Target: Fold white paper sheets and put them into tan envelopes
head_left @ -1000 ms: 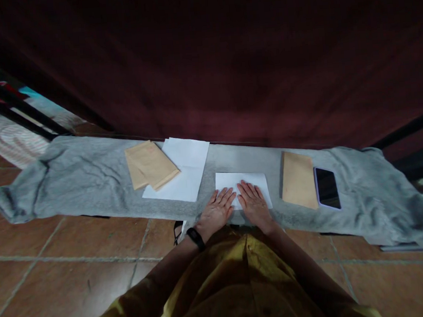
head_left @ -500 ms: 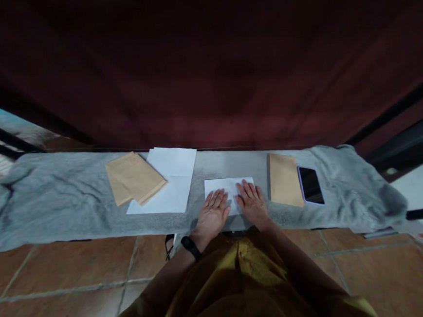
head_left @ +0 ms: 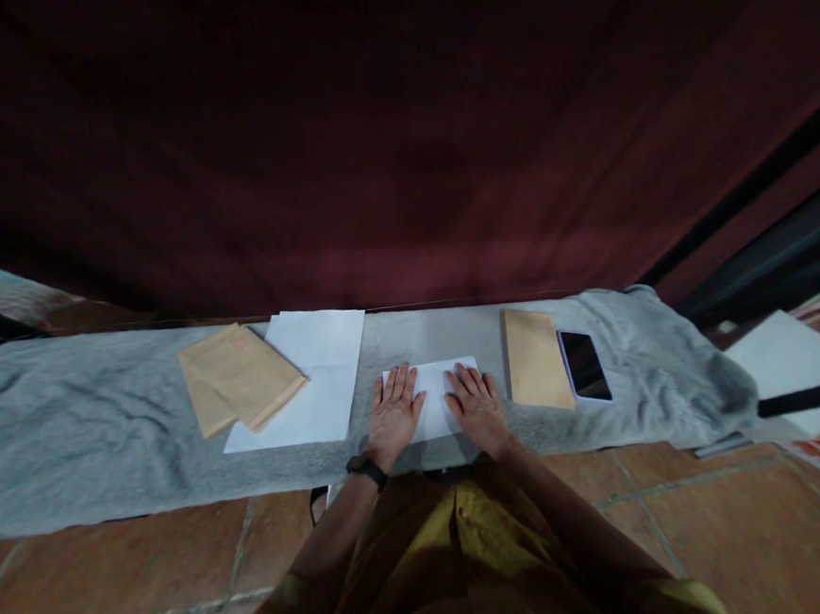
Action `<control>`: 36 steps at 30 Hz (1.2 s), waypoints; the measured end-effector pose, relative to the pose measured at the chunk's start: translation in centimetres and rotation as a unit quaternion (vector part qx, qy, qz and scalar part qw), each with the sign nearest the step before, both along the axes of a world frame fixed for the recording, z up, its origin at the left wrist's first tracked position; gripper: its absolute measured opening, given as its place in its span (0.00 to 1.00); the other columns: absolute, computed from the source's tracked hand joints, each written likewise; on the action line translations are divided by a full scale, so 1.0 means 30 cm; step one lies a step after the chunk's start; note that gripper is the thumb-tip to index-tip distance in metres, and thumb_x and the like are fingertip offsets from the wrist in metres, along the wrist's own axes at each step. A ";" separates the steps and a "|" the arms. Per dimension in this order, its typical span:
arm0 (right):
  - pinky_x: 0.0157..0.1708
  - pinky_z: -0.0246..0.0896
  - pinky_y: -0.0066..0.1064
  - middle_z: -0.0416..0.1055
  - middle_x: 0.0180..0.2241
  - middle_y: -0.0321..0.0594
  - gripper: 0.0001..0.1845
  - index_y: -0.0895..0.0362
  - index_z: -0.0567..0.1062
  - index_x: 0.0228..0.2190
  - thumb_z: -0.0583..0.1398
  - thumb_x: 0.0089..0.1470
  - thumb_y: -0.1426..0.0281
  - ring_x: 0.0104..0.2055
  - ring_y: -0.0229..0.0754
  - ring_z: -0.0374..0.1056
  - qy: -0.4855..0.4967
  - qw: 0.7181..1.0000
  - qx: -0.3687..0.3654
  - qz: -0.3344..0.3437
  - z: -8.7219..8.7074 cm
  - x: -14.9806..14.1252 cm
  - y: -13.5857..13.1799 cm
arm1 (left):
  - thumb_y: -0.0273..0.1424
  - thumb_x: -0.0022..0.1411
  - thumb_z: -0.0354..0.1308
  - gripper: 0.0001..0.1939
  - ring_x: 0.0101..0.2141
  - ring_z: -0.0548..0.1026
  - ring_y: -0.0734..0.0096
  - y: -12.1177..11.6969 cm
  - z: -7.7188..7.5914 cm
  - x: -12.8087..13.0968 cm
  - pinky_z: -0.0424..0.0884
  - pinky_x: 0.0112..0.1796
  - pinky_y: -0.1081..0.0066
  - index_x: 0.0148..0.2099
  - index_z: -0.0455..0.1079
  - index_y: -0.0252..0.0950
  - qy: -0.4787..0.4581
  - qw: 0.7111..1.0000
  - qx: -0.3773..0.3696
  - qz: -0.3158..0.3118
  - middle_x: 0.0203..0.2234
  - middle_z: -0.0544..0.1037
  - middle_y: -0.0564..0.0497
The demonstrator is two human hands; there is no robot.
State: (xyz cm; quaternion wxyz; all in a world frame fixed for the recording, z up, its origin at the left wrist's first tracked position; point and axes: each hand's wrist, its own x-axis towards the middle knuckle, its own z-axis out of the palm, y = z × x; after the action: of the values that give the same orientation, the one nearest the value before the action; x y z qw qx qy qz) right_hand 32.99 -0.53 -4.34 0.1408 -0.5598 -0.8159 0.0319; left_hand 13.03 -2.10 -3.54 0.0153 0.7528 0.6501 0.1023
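A folded white sheet of paper (head_left: 434, 392) lies on a grey cloth (head_left: 106, 416) spread over a low ledge. My left hand (head_left: 394, 412), with a black band on the wrist, rests flat on the sheet's left part, fingers spread. Flat on the sheet's right part lies my right hand (head_left: 476, 406), fingers also stretched out. Both hands press down on the paper and hold nothing.
Left of the hands lie larger white sheets (head_left: 312, 376) with two brown envelopes (head_left: 239, 375) overlapping them. To the right are another brown envelope (head_left: 534, 358) and a dark phone (head_left: 584, 366). A dark red curtain hangs behind. Tiled floor lies below the ledge.
My hands have slid apart along the folded sheet, the left one moving further left. The view has swung so everything sits more level and a little leftward.
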 end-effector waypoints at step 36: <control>0.28 0.59 0.29 0.70 0.26 0.30 0.23 0.52 0.71 0.30 0.69 0.38 0.51 0.27 0.39 0.64 0.648 0.698 -0.260 -0.162 0.096 0.036 -0.007 | 0.50 0.54 0.68 0.24 0.38 0.83 0.54 0.002 0.086 -0.031 0.79 0.39 0.60 0.41 0.77 0.34 -0.783 0.564 -0.185 0.187 0.34 0.84 0.41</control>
State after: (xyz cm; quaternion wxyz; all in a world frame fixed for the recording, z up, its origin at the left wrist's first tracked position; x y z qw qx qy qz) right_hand 34.07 -0.73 -1.46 0.4864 -0.5385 -0.3791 0.5742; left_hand 12.10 -2.04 -0.96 0.6380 0.2199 0.5143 0.5292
